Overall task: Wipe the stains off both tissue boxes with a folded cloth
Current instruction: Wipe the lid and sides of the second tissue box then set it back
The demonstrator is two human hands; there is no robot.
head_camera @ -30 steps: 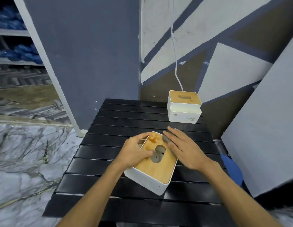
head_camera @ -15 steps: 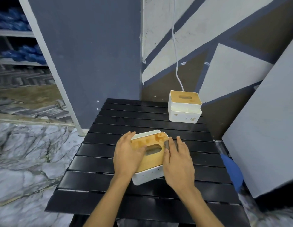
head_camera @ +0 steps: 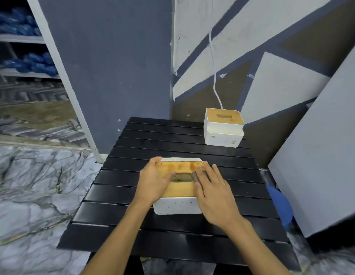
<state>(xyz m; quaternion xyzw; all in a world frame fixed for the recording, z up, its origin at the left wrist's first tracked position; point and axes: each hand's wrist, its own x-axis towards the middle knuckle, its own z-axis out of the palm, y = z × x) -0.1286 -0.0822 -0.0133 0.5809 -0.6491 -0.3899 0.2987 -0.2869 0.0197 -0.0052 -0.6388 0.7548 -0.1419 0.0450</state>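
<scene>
The near tissue box [head_camera: 177, 207] is white with a wooden lid and stands at the middle of the black slatted table [head_camera: 172, 239]. Orange-brown stains [head_camera: 184, 166] run along the lid's far edge. My left hand [head_camera: 153, 181] lies on the lid's left side, with its thumb at the far-left corner. My right hand [head_camera: 214, 191] presses flat on a grey folded cloth [head_camera: 195, 176] on the lid, right of the slot. Most of the cloth is hidden under the fingers. The second tissue box [head_camera: 223, 128] stands at the table's far right, with small marks on its front.
A white cable [head_camera: 214, 76] hangs down the painted wall behind the far box. A large grey board [head_camera: 321, 155] leans at the table's right, with a blue object [head_camera: 279, 205] at its foot. Marble floor lies to the left.
The near box has turned from slanted to square with the table's front edge. Both hands turned with it, and the right hand with the cloth stays on the lid's right side.
</scene>
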